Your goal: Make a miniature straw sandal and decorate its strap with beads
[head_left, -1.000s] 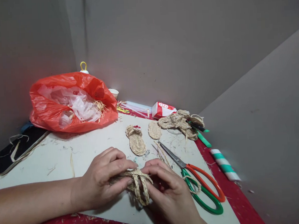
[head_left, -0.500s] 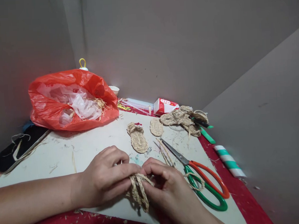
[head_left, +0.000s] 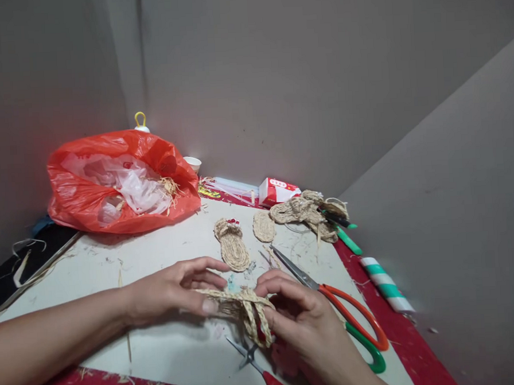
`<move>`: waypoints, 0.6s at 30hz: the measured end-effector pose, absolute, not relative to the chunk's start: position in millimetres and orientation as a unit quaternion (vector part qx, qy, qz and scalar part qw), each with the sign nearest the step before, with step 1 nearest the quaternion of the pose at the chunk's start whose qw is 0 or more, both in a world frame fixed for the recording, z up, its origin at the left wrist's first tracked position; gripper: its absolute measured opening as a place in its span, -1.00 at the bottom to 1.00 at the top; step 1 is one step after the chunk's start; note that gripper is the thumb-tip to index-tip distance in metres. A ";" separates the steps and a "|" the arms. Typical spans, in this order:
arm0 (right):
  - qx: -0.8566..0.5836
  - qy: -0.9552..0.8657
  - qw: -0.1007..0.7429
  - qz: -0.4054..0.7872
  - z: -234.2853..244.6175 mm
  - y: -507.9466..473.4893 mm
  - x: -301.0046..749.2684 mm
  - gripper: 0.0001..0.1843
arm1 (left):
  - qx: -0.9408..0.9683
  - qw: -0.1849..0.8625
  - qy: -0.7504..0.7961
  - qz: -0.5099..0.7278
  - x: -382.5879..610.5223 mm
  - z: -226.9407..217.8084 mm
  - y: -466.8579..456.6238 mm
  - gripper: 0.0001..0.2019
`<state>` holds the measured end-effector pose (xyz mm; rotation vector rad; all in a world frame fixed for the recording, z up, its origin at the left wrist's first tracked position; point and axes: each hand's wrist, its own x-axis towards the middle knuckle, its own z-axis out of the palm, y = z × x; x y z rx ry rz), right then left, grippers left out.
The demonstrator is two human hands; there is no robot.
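Observation:
A braided straw piece (head_left: 246, 308) with crossed straps is held between both hands over the white board (head_left: 157, 261). My left hand (head_left: 176, 288) pinches its left end with thumb and fingers. My right hand (head_left: 302, 316) pinches the right side where the straps cross. A small woven straw sandal (head_left: 231, 245) with red beads lies just beyond my hands. A small pair of red-handled scissors (head_left: 260, 367) lies under the braid near the board's front edge.
Large scissors (head_left: 345, 311) with red and green handles lie to the right. A woven sole (head_left: 264, 226) and a heap of straw pieces (head_left: 307, 210) sit behind. An orange plastic bag (head_left: 118, 182) stands back left, a red-white box (head_left: 276, 190) by the wall, a striped roll (head_left: 385, 283) right.
Both hands have lifted and stretched the braid out sideways. The left fingers have opened out more. The small red-handled scissors now show beneath the braid.

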<state>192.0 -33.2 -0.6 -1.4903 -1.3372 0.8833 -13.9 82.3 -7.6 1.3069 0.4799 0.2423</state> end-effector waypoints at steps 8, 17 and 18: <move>-0.594 -0.433 0.309 0.603 -5.9 -7.9 198.7 -0.73 | 0.607 0.663 0.335 0.283 -7.4 0.8 77.8 -0.81; -0.671 -0.480 0.191 0.531 -25.4 29.7 185.4 -0.78 | 0.856 0.386 0.258 0.227 -16.2 -13.5 59.4 -0.87; -0.679 -0.485 0.188 0.519 -26.4 30.3 184.8 -0.75 | 0.902 0.321 0.211 0.199 -17.4 -16.8 55.4 -0.87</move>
